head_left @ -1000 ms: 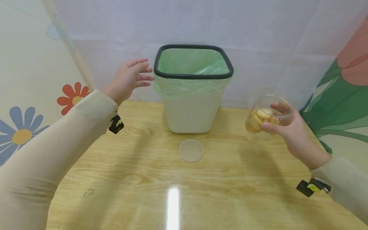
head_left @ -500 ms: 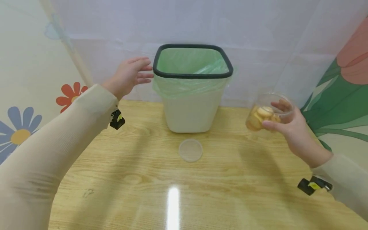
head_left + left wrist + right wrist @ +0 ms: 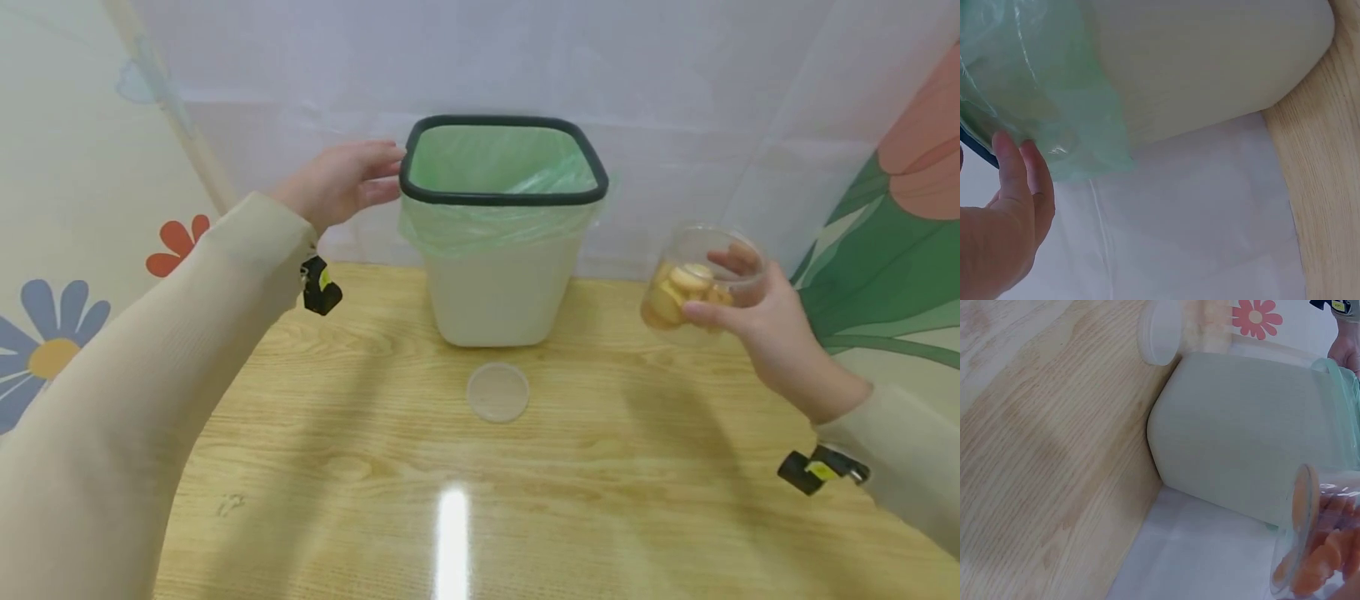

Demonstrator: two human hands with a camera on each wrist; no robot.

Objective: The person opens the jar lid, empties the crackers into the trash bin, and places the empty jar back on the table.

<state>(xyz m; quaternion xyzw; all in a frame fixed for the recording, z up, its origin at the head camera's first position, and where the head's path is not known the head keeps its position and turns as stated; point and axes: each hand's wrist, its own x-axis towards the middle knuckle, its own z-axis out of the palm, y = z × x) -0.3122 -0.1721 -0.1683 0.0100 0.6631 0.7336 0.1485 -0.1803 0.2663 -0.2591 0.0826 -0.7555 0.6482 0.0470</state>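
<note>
A bin (image 3: 502, 287), pale with a black rim, stands upright on the table, lined with a green plastic bag (image 3: 495, 229). At the left side of its rim is my left hand (image 3: 341, 182), its fingertips against the bag-covered edge. In the left wrist view, the fingers (image 3: 1013, 169) look slightly bent and touch the bag just below the rim; the thumb is not clearly seen. My right hand (image 3: 780, 333) grips a clear plastic jar (image 3: 708, 242) around its side, to the right of the bin. Round yellow cookies (image 3: 686, 287) lie in the tilted, lidless jar.
A translucent round lid (image 3: 498, 392) lies flat on the wood-grain table (image 3: 360, 508) in front of the bin. A white sheet (image 3: 675, 100) hangs right behind the bin. Flower-patterned panels (image 3: 56, 350) border the left and right sides.
My left hand has moved slightly up and right, from just beside the bin to touching its rim. My right hand has raised the jar a little.
</note>
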